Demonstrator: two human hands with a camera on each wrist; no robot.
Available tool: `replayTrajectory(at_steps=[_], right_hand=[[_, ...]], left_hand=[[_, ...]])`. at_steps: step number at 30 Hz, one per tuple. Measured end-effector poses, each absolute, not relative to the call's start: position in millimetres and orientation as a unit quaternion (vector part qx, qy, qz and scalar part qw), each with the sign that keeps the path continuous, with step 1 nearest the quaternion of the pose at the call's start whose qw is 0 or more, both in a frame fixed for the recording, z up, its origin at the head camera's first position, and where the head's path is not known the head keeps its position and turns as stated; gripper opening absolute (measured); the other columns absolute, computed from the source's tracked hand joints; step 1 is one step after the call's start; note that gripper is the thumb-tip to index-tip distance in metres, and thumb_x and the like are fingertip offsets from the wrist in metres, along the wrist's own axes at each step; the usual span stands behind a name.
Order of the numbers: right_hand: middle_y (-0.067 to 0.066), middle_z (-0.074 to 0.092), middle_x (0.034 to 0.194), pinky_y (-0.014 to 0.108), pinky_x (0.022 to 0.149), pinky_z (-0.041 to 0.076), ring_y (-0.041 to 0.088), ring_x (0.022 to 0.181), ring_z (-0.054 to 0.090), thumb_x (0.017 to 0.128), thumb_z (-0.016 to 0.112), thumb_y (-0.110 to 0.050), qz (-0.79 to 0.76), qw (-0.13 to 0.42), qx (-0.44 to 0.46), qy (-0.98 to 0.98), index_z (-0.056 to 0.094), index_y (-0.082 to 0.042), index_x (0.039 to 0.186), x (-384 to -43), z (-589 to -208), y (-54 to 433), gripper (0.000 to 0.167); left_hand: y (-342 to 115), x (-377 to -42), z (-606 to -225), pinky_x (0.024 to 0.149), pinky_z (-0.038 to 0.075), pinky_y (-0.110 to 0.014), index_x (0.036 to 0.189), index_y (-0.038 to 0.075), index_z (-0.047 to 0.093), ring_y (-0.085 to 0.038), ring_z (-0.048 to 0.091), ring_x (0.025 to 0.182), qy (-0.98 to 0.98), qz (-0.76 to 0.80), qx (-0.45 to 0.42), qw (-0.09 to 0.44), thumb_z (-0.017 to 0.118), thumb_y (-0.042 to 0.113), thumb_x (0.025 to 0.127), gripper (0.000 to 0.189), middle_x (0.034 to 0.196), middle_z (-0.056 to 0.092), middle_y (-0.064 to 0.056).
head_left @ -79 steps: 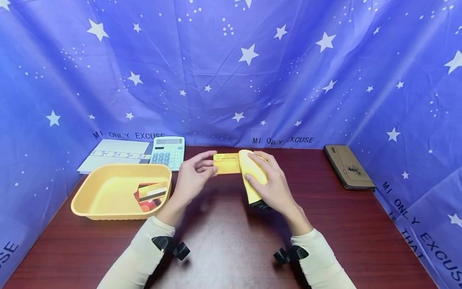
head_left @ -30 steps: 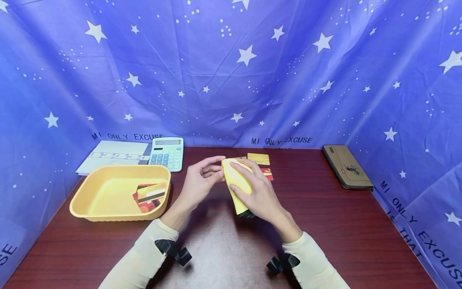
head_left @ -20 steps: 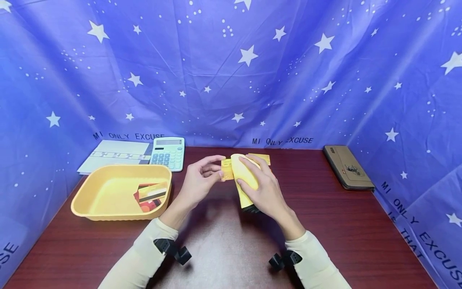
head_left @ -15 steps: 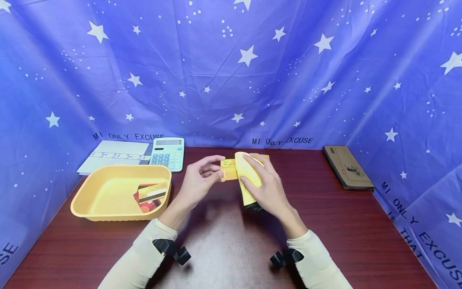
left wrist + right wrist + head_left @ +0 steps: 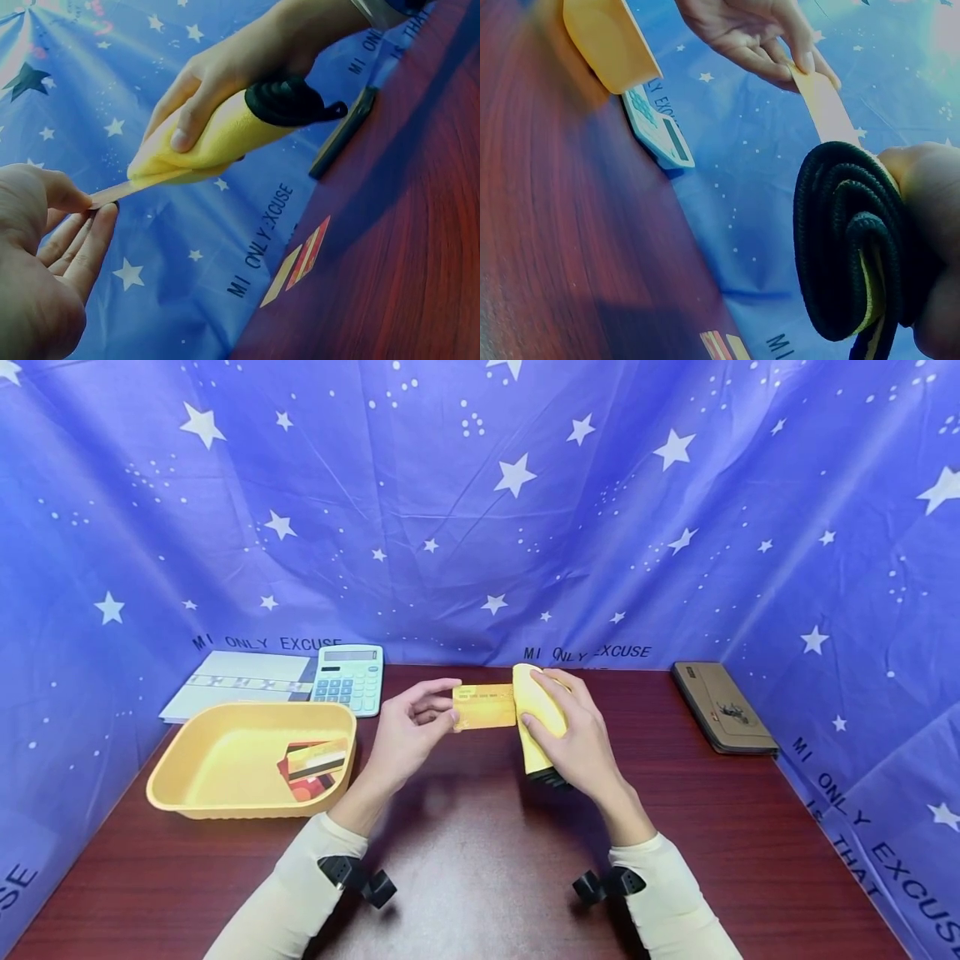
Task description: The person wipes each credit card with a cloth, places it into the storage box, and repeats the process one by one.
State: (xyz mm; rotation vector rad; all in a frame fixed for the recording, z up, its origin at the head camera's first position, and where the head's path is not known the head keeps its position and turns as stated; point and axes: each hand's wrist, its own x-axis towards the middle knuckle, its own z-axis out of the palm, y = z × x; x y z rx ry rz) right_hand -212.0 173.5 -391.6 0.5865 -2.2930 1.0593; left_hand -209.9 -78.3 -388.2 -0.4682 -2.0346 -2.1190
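Note:
My left hand (image 5: 405, 731) pinches a gold bank card (image 5: 483, 706) by its left edge between thumb and fingers, above the table. A folded yellow cloth (image 5: 538, 714) with black edging is in my right hand (image 5: 581, 739), thumb on the near side. The cloth meets the card's right end, and most of the card's face shows. In the left wrist view the yellow cloth (image 5: 214, 142) lies around the card's far end, which is hidden. The right wrist view shows the cloth's rolled black edge (image 5: 840, 240) and the pale card (image 5: 825, 105) reaching to the left fingers.
A yellow plastic basin (image 5: 217, 760) with red and gold cards (image 5: 315, 764) stands left. Behind it are a calculator (image 5: 348, 681) and a white flat box (image 5: 232, 672). A brown wallet (image 5: 726, 708) lies right. Loose cards (image 5: 300, 259) lie on the table beyond my right hand.
The cloth slid left over the card by about one second ago, then back right along it, uncovering its face. My left hand kept its pinch, shifting only slightly.

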Motion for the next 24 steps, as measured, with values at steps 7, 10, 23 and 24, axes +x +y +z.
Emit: replayTrajectory(at_steps=[7,10,23,24], right_hand=[[0.012,0.058,0.144,0.048,0.109,0.050,0.030,0.132,0.056,0.086,0.082,-0.013,0.399,0.266,0.200,-0.854,0.062,-0.015,0.143,-214.5,-389.4,181.5,0.061],[0.012,0.058,0.143,0.048,0.108,0.050,0.030,0.132,0.055,0.086,0.082,-0.013,0.404,0.267,0.197,-0.853,0.062,-0.016,0.143,-214.6,-388.4,183.3,0.060],[0.009,0.057,0.145,0.045,0.106,0.049,0.028,0.132,0.055,0.086,0.082,-0.012,0.408,0.258,0.192,-0.854,0.063,-0.018,0.143,-214.9,-390.4,184.4,0.061],[0.009,0.057,0.145,0.044,0.106,0.049,0.027,0.132,0.055,0.085,0.082,-0.013,0.408,0.258,0.193,-0.854,0.063,-0.018,0.143,-214.6,-390.2,184.4,0.061]], left_hand=[[-81.5,-210.8,-386.1,0.077,0.069,-0.033,0.128,0.007,0.067,-0.013,0.075,0.075,-0.669,-0.720,-0.151,0.103,0.071,-0.006,0.088,0.043,0.094,0.074,-0.023],[-81.9,-210.7,-385.7,0.077,0.069,-0.030,0.121,0.003,0.071,-0.011,0.074,0.076,-0.678,-0.712,-0.149,0.108,0.071,-0.006,0.089,0.034,0.097,0.075,-0.022],[-82.4,-209.4,-386.7,0.084,0.069,-0.040,0.125,-0.012,0.068,-0.009,0.074,0.081,-0.647,-0.741,-0.169,0.060,0.058,-0.007,0.097,0.029,0.129,0.067,-0.030],[-82.7,-209.6,-386.8,0.085,0.069,-0.041,0.126,-0.011,0.068,-0.009,0.074,0.081,-0.652,-0.735,-0.175,0.062,0.057,-0.008,0.097,0.031,0.129,0.068,-0.029]])
